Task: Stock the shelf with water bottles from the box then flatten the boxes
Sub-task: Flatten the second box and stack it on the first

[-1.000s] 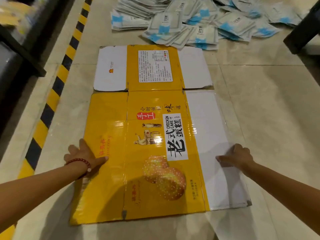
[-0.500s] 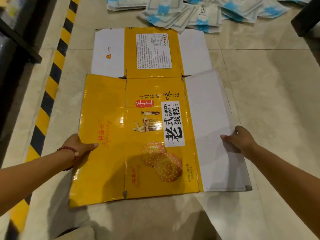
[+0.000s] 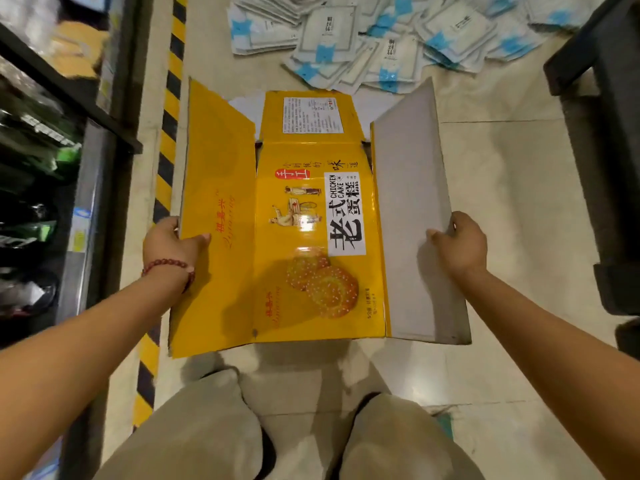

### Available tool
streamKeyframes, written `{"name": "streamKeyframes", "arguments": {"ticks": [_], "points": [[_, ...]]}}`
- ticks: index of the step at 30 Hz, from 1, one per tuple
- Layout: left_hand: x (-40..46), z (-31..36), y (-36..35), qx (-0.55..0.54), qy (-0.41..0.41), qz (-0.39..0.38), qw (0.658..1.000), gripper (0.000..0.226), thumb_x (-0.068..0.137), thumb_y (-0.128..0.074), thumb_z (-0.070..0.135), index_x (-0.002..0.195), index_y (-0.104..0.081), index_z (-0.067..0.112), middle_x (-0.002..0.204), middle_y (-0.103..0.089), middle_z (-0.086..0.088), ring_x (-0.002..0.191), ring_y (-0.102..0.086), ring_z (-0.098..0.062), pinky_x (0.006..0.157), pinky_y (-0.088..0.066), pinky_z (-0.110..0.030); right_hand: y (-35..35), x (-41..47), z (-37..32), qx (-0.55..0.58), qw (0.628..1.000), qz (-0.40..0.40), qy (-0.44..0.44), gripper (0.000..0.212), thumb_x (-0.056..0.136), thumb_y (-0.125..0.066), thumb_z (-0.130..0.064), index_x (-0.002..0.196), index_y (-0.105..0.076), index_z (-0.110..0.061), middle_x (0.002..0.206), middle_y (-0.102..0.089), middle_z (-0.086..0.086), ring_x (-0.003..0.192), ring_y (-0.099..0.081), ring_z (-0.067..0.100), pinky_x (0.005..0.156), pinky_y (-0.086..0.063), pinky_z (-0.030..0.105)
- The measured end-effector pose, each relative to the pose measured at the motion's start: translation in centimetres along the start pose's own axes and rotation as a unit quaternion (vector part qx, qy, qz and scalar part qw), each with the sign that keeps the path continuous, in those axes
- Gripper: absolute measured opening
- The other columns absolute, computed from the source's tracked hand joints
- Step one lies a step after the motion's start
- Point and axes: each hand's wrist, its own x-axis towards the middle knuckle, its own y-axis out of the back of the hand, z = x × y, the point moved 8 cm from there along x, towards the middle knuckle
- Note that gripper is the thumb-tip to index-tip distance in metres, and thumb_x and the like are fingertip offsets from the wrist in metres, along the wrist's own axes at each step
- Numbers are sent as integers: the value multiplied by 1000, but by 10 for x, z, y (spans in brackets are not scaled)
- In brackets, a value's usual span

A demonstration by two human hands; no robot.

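both hands (image 3: 171, 242) on flattened box (image 3: 311, 216)

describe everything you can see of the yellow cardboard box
The yellow cardboard box is opened out into a glossy printed sheet, held above the tiled floor. Its middle panel shows black Chinese lettering, "CHICKEN CAKE" and two sesame cakes; a far flap carries a white label. The left yellow panel and the right plain grey-white panel are tilted up. The left hand grips the left edge, the right hand the right edge.
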Motion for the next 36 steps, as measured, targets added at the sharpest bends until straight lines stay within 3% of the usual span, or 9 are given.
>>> {"name": "streamKeyframes", "arguments": {"ticks": [4, 14, 17, 19, 25, 28, 30, 33, 36], "points": [[-37, 95, 58, 13, -30, -10, 999, 17, 83, -70, 17, 97, -63, 12, 98, -64, -11, 93, -59, -28, 84, -49, -40, 95, -16, -47, 12, 1000, -3, -10, 10, 91, -57, -13, 90, -51, -5, 88, -51, 5, 82, -46, 23, 67, -32, 27], [-154, 303, 140, 126, -91, -48, 987, 24, 80, -73, 19, 84, -61, -1, 82, -57, -16, 82, -55, -28, 79, -48, -43, 318, -81, -92, 41, 995, 18, -86, 39, 90, -58, -9, 62, -32, -16, 64, -36, -4, 60, -39, 15, 50, -27, 23], [-180, 342, 137, 154, -115, -77, 978, 24, 79, -75, 19, 71, -58, 3, 79, -56, -18, 78, -54, -28, 72, -44, -38, 360, -110, -79, 54, 992, 17, -117, 8, 93, -56, -9, 85, -53, -7, 84, -55, 1, 82, -54, 25, 65, -39, 21], [-196, 368, 129, 158, -136, -98, 973, 25, 79, -74, 17, 67, -55, 8, 81, -57, -17, 82, -56, -30, 73, -43, -38, 383, -126, -68, 71, 986, 33, -146, 23, 93, -56, -10, 114, -57, -1, 113, -61, 14, 110, -55, 35, 83, -42, 33], [-231, 443, 84, 181, -207, -149, 950, 39, 80, -73, 14, 56, -42, 9, 73, -55, -20, 73, -46, -23, 64, -32, -30, 430, -164, -25, 121, 956, 107, -246, 22, 92, -57, -12, 111, -58, 0, 113, -63, 15, 104, -58, 34, 76, -42, 31], [-237, 480, 47, 194, -252, -212, 924, 28, 80, -73, 11, 63, -51, 4, 83, -61, -23, 75, -54, -31, 64, -35, -31, 439, -188, -8, 149, 930, 149, -302, 27, 92, -56, -14, 118, -57, -4, 117, -63, 14, 105, -59, 33, 81, -46, 36], [-243, 502, 22, 218, -285, -248, 900, 27, 79, -73, 9, 63, -52, 4, 72, -59, -19, 76, -58, -37, 61, -36, -30, 436, -208, 1, 168, 905, 175, -350, 29, 93, -56, -14, 120, -56, -5, 118, -62, 13, 106, -58, 33, 85, -46, 38], [-264, 531, -14, 257, -345, -298, 852, 38, 79, -73, 5, 54, -44, 8, 57, -46, -11, 57, -45, -27, 51, -28, -29, 423, -245, 12, 194, 861, 220, -415, 26, 92, -56, -14, 117, -58, -6, 115, -64, 12, 102, -60, 33, 85, -48, 36], [-288, 548, -42, 304, -390, -343, 799, 24, 80, -72, 5, 64, -55, -2, 71, -56, -20, 64, -46, -26, 58, -32, -31, 400, -294, 19, 233, 805, 261, -479, 20, 92, -55, -13, 111, -58, -5, 109, -64, 13, 95, -60, 32, 81, -49, 35]]}}
